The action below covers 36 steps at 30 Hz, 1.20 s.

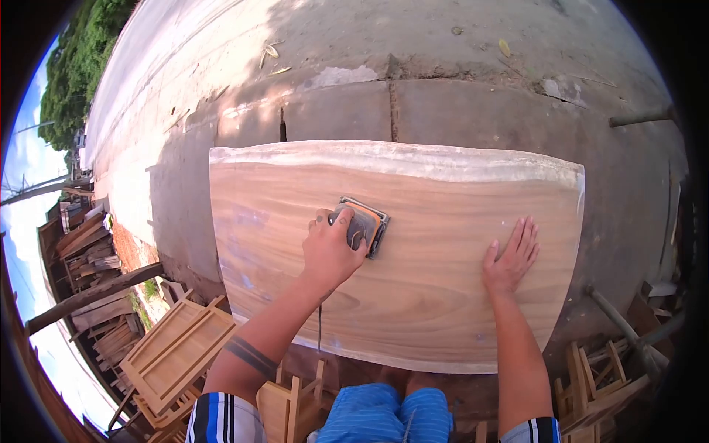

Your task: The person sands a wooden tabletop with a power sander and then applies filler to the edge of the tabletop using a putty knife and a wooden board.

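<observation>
A wide wooden slab (413, 295) with a pale, wavy far edge lies flat in front of me. My left hand (334, 249) is wrapped over the top of an orange and dark grey electric sander (367, 226), whose base rests on the slab left of its middle. The sander's cord (320, 328) hangs down past the near edge, beside my forearm. On the right part of the slab my right hand (511, 255) lies flat, palm down and fingers stretched out, holding nothing.
Wooden furniture frames (177, 347) stand at the near left, and wooden stools (594, 380) at the near right. Metal pipes (628, 328) jut in from the right. Stacked planks (92, 244) lie far left. Concrete ground (473, 111) with a few dry leaves spreads beyond the slab.
</observation>
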Each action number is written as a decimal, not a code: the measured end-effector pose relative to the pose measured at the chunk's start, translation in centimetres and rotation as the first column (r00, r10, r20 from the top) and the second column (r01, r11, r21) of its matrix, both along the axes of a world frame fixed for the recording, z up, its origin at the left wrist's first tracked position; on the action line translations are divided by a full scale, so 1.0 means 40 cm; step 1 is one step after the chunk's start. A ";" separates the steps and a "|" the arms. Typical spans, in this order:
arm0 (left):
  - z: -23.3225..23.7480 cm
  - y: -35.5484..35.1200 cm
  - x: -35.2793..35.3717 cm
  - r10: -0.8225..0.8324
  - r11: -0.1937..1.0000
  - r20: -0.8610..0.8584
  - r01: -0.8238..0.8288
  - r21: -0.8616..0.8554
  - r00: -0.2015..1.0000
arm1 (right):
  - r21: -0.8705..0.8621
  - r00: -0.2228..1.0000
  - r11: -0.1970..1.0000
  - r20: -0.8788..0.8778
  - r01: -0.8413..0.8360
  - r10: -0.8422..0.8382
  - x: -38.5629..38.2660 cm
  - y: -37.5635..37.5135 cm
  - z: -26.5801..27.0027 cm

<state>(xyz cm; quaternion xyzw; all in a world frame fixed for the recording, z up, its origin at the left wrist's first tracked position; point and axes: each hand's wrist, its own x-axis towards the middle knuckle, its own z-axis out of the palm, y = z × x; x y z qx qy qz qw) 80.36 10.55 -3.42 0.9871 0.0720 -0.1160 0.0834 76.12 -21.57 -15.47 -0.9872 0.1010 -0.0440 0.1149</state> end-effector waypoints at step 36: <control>-0.005 0.041 0.043 0.209 0.977 -0.003 -0.208 0.035 0.978 | -0.010 1.000 1.000 0.009 -0.005 0.006 -0.003 0.002 -0.006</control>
